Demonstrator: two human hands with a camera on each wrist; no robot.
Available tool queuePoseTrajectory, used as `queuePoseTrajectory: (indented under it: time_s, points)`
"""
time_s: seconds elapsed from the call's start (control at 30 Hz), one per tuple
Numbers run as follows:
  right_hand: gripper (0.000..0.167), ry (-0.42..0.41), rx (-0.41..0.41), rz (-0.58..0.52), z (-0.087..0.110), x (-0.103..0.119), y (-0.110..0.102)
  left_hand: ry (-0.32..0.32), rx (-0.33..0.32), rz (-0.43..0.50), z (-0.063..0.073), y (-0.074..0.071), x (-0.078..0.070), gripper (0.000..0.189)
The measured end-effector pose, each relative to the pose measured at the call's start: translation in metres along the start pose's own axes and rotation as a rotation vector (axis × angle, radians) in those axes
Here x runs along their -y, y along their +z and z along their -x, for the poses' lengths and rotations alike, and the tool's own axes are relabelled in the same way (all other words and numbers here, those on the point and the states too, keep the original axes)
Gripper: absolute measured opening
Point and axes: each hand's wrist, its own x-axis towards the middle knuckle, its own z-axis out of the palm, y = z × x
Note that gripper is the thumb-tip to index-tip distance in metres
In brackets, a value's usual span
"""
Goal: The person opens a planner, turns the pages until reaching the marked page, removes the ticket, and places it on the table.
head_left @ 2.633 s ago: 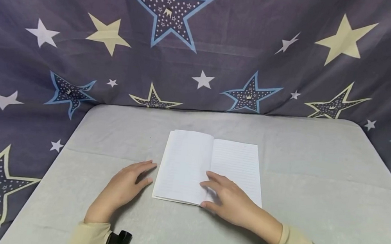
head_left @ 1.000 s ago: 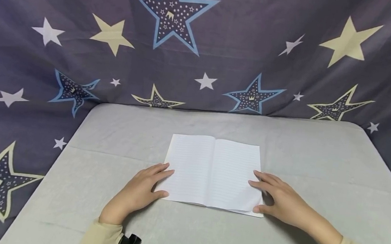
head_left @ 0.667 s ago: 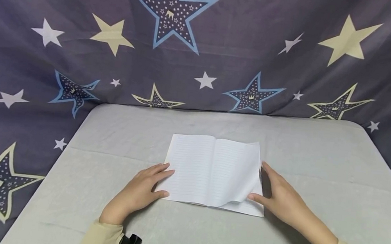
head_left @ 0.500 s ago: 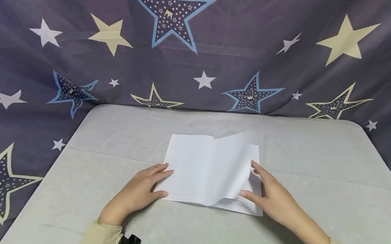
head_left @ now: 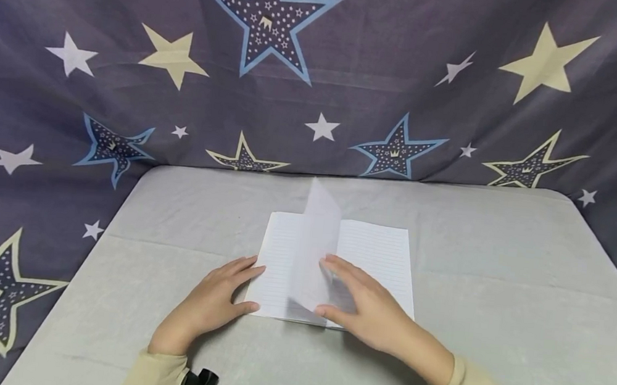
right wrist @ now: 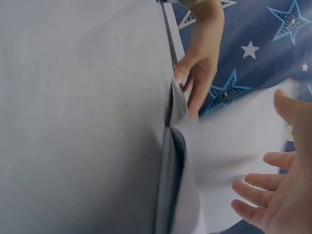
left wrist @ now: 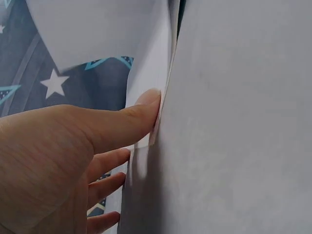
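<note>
An open lined notebook (head_left: 380, 255) lies on the table. One of its pages (head_left: 318, 237) stands up from the spine and leans to the left, over the left-hand side. My right hand (head_left: 372, 310) is just right of that raised page, fingers extended toward it and gripping nothing. In the right wrist view the fingers (right wrist: 256, 195) are spread beside the blurred white page (right wrist: 229, 156). My left hand (head_left: 205, 306) rests at the notebook's left edge with thumb and fingers apart. The left wrist view shows its thumb (left wrist: 146, 105) laid on the notebook's lower corner.
A pale grey cloth covers the table (head_left: 500, 285). Behind and at both sides hangs a dark curtain (head_left: 389, 51) printed with stars. Black straps with small devices (head_left: 201, 382) sit at both sleeve cuffs.
My right hand has moved left from the notebook's right edge to near the spine. The page has lifted from the right side and swung past upright toward the left. My left hand stays nearly still.
</note>
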Motion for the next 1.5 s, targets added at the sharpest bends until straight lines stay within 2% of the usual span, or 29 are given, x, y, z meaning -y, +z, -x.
queuePoseTrajectory:
  time_s: [0.17,0.3,0.47,0.6,0.73,0.9,1.0,1.1,1.27,1.5]
  points:
    - [0.073,0.016,0.096,0.036,-0.002,0.002,0.012,-0.016,-0.022,-0.009,0.002,-0.005,0.005,0.063]
    - [0.068,0.012,0.145,0.066,0.000,0.000,0.018,-0.058,-0.037,-0.003,0.004,-0.010,0.006,0.055]
    - [0.061,-0.050,0.166,0.124,0.003,-0.004,0.023,-0.102,-0.069,0.014,0.004,-0.014,0.003,0.045]
    - [0.051,-0.148,0.166,0.152,0.004,-0.008,0.024,-0.058,-0.086,0.029,0.002,-0.011,-0.004,0.049]
    - [0.039,-0.186,0.172,0.081,0.005,-0.014,0.017,-0.003,-0.052,0.032,-0.003,-0.003,-0.011,0.062]
    - [0.033,-0.211,0.085,0.003,0.011,-0.028,-0.002,0.002,-0.011,-0.003,-0.005,0.003,-0.012,0.068]
    - [0.033,-0.207,0.020,0.009,0.019,-0.041,-0.015,0.004,-0.009,-0.017,-0.006,0.005,-0.011,0.066]
    - [0.034,-0.166,-0.009,0.036,0.029,-0.055,-0.027,0.013,-0.008,-0.029,-0.006,0.005,-0.011,0.063]
    - [0.039,-0.111,0.007,0.129,0.046,-0.074,-0.039,0.008,-0.003,-0.036,-0.006,0.004,-0.010,0.061]
    - [0.068,-0.105,0.054,0.239,0.062,-0.093,-0.043,0.014,0.000,-0.028,-0.006,0.005,-0.011,0.060]
